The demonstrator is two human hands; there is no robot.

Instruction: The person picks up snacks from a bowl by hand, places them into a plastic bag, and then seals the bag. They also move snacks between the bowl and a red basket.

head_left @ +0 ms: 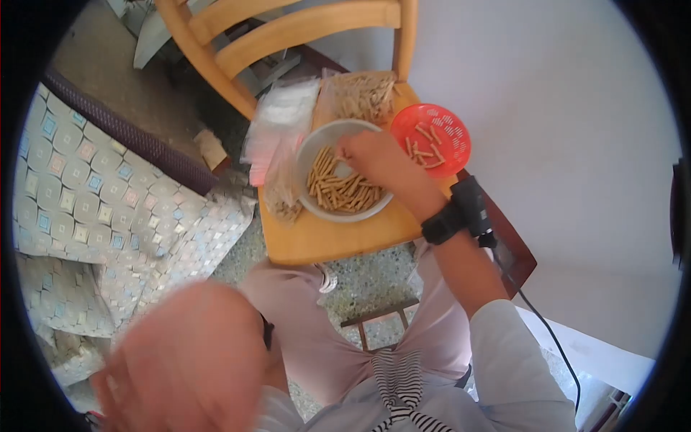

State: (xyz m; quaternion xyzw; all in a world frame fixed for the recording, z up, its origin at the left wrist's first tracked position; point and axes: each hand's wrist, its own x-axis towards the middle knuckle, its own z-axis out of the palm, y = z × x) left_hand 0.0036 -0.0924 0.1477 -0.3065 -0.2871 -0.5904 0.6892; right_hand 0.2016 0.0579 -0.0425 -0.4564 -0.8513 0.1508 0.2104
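Note:
Over a grey-white bowl (pixel 304 193), my right hand (pixel 368 155) reaches in with its fingers curled together at the far side. Whatever they pinch, if anything, is hidden. Short tan sticks (pixel 344 193) cover much of the bowl's bottom, and a pale patch of it shows among them. My left hand (pixel 191 356) is raised close to the camera at the lower left, away from the bowl. Motion blur smears its fingers, so their grip cannot be made out. Right of the bowl, a red plastic basket (pixel 455 133) holds several of the same sticks.
The wooden chair (pixel 345 248) bears everything. A clear bag of tan pieces (pixel 360 97) lies behind the bowl; plastic bags (pixel 282 115) and another part-filled bag (pixel 284 191) lie left. A black wrist device (pixel 461 212) trails a cable (pixel 543 324). A white wall (pixel 547 108) stands right.

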